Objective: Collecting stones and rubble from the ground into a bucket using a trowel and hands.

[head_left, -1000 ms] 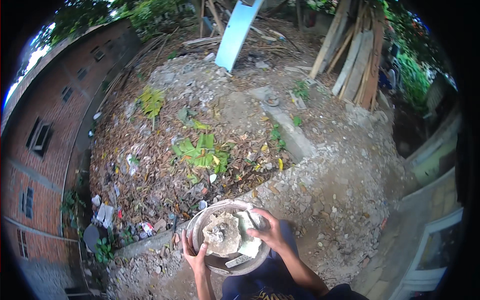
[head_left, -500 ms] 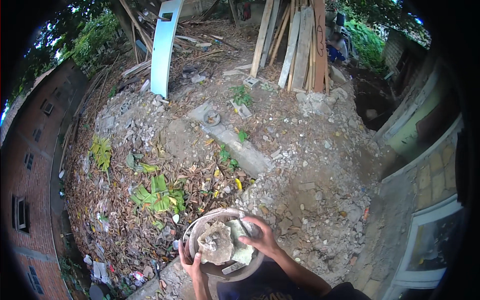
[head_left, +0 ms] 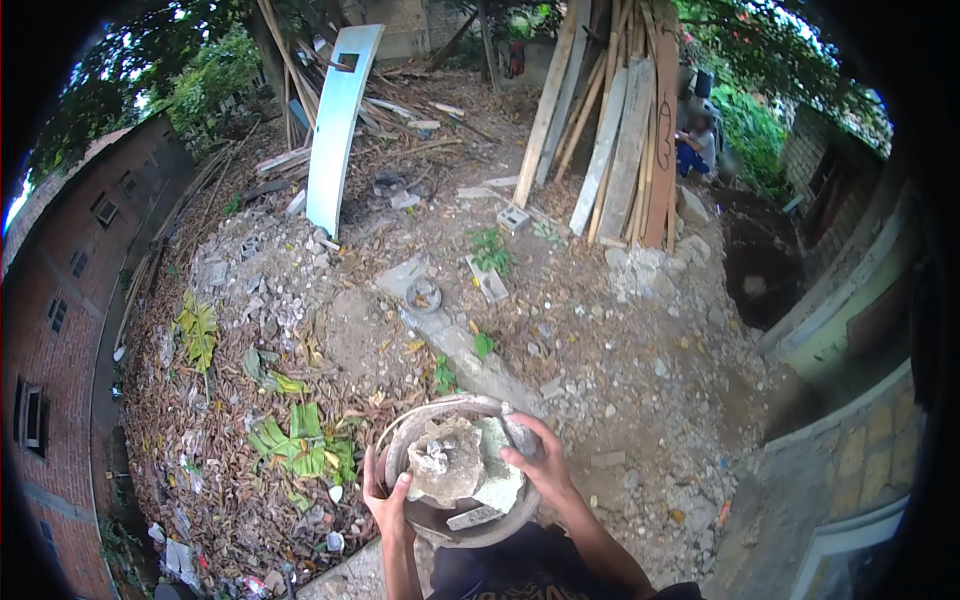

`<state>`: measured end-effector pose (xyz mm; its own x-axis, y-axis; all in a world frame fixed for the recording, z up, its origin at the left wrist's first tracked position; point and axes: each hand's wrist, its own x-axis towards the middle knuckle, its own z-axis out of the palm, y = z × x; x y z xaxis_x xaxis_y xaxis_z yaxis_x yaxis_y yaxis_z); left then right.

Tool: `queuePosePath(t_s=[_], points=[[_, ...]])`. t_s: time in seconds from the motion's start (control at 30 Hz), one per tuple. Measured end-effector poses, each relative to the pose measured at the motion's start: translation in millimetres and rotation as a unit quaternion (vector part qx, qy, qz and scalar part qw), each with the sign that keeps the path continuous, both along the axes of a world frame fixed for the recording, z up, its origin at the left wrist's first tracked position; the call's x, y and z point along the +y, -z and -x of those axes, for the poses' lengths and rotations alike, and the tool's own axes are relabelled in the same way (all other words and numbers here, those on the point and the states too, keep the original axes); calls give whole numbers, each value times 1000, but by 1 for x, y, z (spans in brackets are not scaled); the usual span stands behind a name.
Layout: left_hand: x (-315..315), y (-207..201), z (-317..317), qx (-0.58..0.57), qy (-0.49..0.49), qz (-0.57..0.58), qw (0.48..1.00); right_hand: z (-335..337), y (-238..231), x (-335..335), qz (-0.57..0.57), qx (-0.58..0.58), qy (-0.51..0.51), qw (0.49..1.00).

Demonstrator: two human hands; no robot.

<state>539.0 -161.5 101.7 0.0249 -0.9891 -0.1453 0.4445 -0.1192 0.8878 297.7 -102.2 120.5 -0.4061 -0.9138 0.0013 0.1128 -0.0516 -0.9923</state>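
Close in front of my body I carry a round, dusty bucket (head_left: pixel 408 428) loaded with rubble. Inside it lie a rough tan chunk of broken concrete (head_left: pixel 440 468), a pale greenish slab piece (head_left: pixel 496 465) and a narrow grey fragment (head_left: pixel 474 517). My left hand (head_left: pixel 386 497) grips the left side of the rim, thumb on the inside. On the right, my right hand (head_left: pixel 541 462) is closed over the opposite rim, its thumb beside the greenish piece. The bucket's lower part is hidden from view.
Dry leaves and rubble (head_left: pixel 250 290) cover the ground. A concrete strip (head_left: pixel 460 350) runs ahead, with a small round container (head_left: pixel 423 294) on it. Beyond stand a light-blue panel (head_left: pixel 340 140) and leaning planks (head_left: pixel 628 140). Someone (head_left: pixel 697 145) crouches far right beside a dug trench (head_left: pixel 750 260).
My view has tilted up and shifted forward, so the surroundings sit lower in the picture. The bucket, still between both hands, appears slightly higher and further right.
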Motion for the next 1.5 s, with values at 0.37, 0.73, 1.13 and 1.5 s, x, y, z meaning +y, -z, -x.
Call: queuePosePath(t_s=[0.37, 0.73, 1.13, 1.5], points=[[-216, 31, 126, -20, -19, 9, 1000, 129, 31, -228, -1, -58, -23, 998], [-436, 78, 213, -33, -151, 42, 987, 222, 72, -505, 37, 21, -167, 985], [-645, 102, 213, -18, -290, -4, 957, 205, 100, -786, -34, -5, -306, 952], [-883, 75, 156, 6, -359, -3, 933, 134, 79, -1065, 24, 18, -357, 934]])
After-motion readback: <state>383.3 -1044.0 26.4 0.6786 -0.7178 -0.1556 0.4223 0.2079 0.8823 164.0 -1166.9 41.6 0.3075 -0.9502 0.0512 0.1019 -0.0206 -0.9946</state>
